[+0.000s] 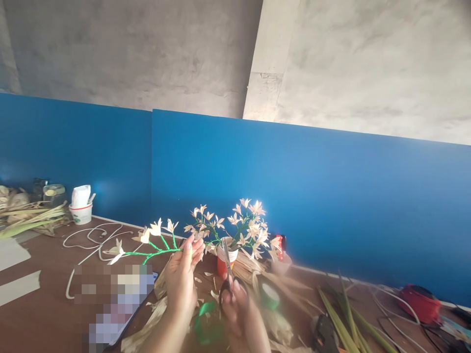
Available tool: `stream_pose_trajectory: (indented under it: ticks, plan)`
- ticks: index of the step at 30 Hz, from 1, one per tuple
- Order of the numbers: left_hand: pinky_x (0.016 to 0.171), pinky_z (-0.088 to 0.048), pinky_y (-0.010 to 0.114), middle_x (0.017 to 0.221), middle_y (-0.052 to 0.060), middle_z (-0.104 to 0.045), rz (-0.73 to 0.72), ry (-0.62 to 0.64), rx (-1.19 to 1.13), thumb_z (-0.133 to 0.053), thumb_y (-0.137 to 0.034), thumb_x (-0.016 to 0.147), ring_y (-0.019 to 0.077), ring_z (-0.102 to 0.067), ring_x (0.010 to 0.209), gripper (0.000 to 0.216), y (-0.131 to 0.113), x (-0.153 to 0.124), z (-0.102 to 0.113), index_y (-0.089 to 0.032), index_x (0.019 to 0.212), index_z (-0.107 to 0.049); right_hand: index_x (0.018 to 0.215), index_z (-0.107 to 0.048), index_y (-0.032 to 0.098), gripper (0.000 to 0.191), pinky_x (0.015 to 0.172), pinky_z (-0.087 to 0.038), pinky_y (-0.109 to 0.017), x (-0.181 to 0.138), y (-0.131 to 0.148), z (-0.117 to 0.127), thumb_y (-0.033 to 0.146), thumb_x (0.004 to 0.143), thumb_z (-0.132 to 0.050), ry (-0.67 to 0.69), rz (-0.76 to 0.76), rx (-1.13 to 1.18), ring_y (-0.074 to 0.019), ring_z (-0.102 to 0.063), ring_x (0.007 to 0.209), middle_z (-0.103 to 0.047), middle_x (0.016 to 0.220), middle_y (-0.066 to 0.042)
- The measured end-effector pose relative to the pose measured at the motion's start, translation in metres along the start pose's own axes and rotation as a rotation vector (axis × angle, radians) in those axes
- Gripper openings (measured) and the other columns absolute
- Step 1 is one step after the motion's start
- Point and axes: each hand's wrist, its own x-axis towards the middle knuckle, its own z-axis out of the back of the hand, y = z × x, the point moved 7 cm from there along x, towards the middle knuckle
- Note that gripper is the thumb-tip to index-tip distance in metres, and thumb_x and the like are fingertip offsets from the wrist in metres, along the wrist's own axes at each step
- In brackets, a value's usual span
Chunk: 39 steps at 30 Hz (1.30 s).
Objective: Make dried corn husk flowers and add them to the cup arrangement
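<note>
My left hand (182, 274) pinches a green-wrapped stem (156, 253) that carries several cream paper-like flowers (154, 229) and points left. My right hand (241, 309) grips black-handled scissors (227, 274), blades pointing up, just right of the left hand. Behind the scissors stands a red-and-white cup (225, 260) filled with a bunch of the same flowers (243, 225). A roll of green tape (270, 295) lies right of my right hand, and a green ribbon strip (204, 318) trails below between the hands.
A phone (117, 304) lies on the brown table at lower left, with white cables (93, 242) behind it. Dried leaves (29, 218) and a white tub (81, 208) sit at far left. Green leaf strips (346, 318) and a red spool (421, 301) lie right. Blue panels back the table.
</note>
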Motion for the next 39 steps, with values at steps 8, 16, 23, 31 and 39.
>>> stream_pose_trajectory:
  ticks: [8, 16, 23, 31, 39]
  plan:
    - [0.088, -0.053, 0.040, 0.100, 0.012, -0.074, -0.064, 0.007, 0.063, -0.062, -0.049, 0.081, 0.0258, -0.068, 0.100, 0.041, -0.016, -0.008, -0.004, -0.016, 0.106, -0.068, 0.093, -0.067, 0.014, 0.052, 0.037, -0.032, -0.018, 0.004, 0.011, 0.004, 0.049, 0.057, -0.082, -0.099, 0.129, -0.198, -0.0058, -0.040, 0.039, -0.055, 0.053, 0.003]
    - [0.084, -0.054, 0.038, 0.102, 0.012, -0.074, -0.041, 0.008, 0.058, -0.059, -0.042, 0.084, 0.0250, -0.068, 0.098, 0.035, -0.009, -0.007, -0.003, -0.016, 0.107, -0.067, 0.093, -0.067, 0.017, 0.053, 0.042, -0.040, -0.021, -0.002, 0.015, 0.006, 0.058, 0.060, -0.075, -0.224, 0.247, -0.319, -0.0119, -0.053, 0.050, -0.065, 0.070, -0.004]
    - [0.084, -0.054, 0.039, 0.101, 0.013, -0.074, -0.034, -0.040, 0.053, -0.056, -0.039, 0.087, 0.0242, -0.070, 0.095, 0.032, -0.017, -0.001, 0.001, -0.017, 0.107, -0.067, 0.093, -0.065, 0.017, 0.048, 0.040, -0.039, -0.021, 0.001, 0.052, 0.020, 0.054, 0.063, -0.071, -0.258, 0.221, -0.488, -0.0121, -0.050, 0.044, -0.059, 0.057, 0.001]
    - [0.083, -0.054, 0.038, 0.100, 0.014, -0.074, -0.035, 0.014, 0.102, -0.062, -0.045, 0.082, 0.0254, -0.070, 0.094, 0.040, -0.012, 0.002, 0.000, -0.015, 0.108, -0.068, 0.083, -0.071, 0.015, 0.032, 0.061, -0.054, -0.029, -0.009, 0.056, -0.009, 0.042, 0.067, -0.070, -0.086, 0.324, -0.686, -0.0244, -0.067, 0.071, -0.074, 0.077, -0.009]
    - [0.082, -0.055, 0.038, 0.100, 0.014, -0.074, -0.022, 0.015, 0.102, -0.064, -0.048, 0.079, 0.0262, -0.070, 0.095, 0.043, -0.012, 0.000, -0.002, -0.014, 0.106, -0.069, 0.083, -0.072, 0.015, 0.028, 0.049, -0.051, -0.026, -0.007, 0.055, -0.002, 0.037, 0.066, -0.068, -0.111, 0.326, -0.684, -0.0222, -0.066, 0.062, -0.074, 0.077, -0.009]
